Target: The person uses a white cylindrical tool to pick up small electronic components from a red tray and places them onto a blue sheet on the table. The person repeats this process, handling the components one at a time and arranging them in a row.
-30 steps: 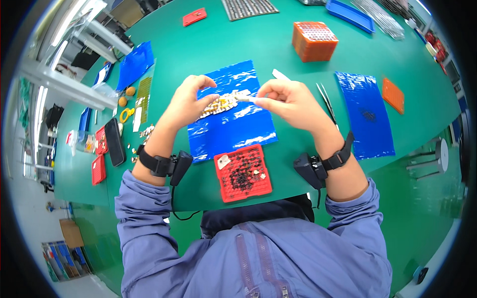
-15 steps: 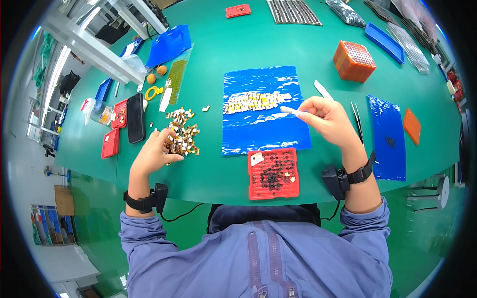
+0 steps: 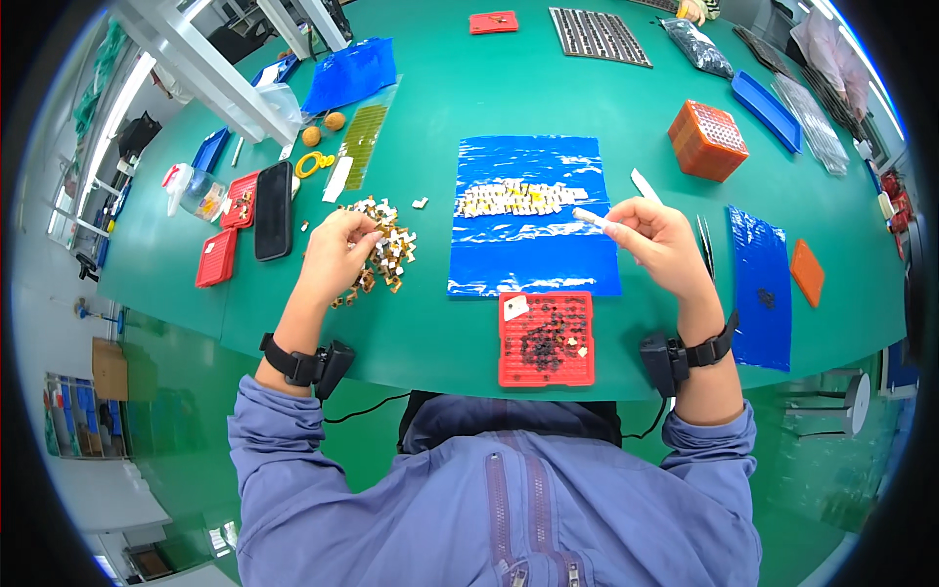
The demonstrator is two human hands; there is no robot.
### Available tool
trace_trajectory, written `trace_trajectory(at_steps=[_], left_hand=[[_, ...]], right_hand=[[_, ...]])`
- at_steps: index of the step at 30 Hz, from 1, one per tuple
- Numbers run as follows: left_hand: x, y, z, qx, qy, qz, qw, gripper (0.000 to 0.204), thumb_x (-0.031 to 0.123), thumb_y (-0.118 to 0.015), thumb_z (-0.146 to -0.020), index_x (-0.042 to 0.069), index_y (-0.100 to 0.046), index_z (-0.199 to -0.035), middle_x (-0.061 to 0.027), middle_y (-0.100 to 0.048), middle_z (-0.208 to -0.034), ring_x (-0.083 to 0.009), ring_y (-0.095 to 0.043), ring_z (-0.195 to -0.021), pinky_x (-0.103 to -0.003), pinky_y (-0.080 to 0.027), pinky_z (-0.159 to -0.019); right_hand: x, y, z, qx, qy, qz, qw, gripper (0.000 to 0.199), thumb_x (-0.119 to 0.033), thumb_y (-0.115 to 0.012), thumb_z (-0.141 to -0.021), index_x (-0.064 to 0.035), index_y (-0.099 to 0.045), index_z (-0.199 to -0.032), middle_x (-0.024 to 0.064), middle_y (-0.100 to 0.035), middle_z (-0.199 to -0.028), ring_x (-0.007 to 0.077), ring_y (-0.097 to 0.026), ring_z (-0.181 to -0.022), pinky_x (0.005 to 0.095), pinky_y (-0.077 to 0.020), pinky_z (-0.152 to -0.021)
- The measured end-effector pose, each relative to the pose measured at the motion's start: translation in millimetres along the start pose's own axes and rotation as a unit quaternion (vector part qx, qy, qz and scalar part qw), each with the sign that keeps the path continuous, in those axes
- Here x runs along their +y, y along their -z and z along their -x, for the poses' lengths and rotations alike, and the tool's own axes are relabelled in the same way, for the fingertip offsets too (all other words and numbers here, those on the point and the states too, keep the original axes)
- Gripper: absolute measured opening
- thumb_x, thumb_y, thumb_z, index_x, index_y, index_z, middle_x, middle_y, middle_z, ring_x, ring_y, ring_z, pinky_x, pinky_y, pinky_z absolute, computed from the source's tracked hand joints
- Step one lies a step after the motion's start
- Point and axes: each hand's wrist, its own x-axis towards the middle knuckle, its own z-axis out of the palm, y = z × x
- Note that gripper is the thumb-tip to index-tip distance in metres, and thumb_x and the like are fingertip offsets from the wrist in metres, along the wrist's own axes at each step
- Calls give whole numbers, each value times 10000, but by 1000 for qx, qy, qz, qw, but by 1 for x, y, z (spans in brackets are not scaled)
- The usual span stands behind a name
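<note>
My left hand (image 3: 337,249) pinches a piece from the small-parts pile (image 3: 383,252); my right hand (image 3: 657,235) pinches a white strip (image 3: 590,218) over the blue sheet (image 3: 533,259).

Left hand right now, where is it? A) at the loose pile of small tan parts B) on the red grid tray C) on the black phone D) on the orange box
A: the left hand has its fingertips in the pile of small tan parts, left of the blue sheet and apart from the red grid tray.
</note>
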Motion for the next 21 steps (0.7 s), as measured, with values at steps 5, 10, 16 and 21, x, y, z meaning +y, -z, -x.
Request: trace_trajectory(at_steps=[5, 10, 16, 21], left_hand=[[-1, 5, 5, -8, 60, 48, 997, 99, 70, -607, -827, -7, -548, -810, -58, -583, -719, -113, -576, -630, -257, -455, -572], [3, 4, 6, -32, 102, 96, 990, 92, 72, -602, -821, -3, -575, -867, -69, -614, -683, -129, -589, -602, -257, -475, -594], [-8, -1, 5, -30, 8, 47, 998, 137, 58, -647, -783, 5, -641, -910, -65, -637, -712, -121, -609, -623, -245, -487, -599], [10, 8, 2, -63, 82, 75, 992, 129, 77, -677, -772, -14, -643, -856, -60, -653, -717, -88, -605, -642, -235, -483, -588]], right_hand=[[-2, -1, 1, -8, 9, 18, 1000, 112, -130, -641, -833, -21, -617, -830, -79, -452, -577, -8, -349, -513, 187, -249, -444], [-7, -4, 4, -23, 11, -4, 1000, 114, -129, -643, -835, -20, -610, -842, -76, -465, -594, -11, -353, -518, 187, -252, -443], [-12, -4, 4, -25, 11, 1, 1000, 120, -133, -649, -831, -20, -612, -843, -72, -470, -599, -6, -355, -518, 189, -255, -442], [-12, -3, 5, -24, 11, 15, 1000, 124, -135, -659, -821, -21, -616, -846, -70, -478, -598, -6, -371, -524, 191, -268, -445]])
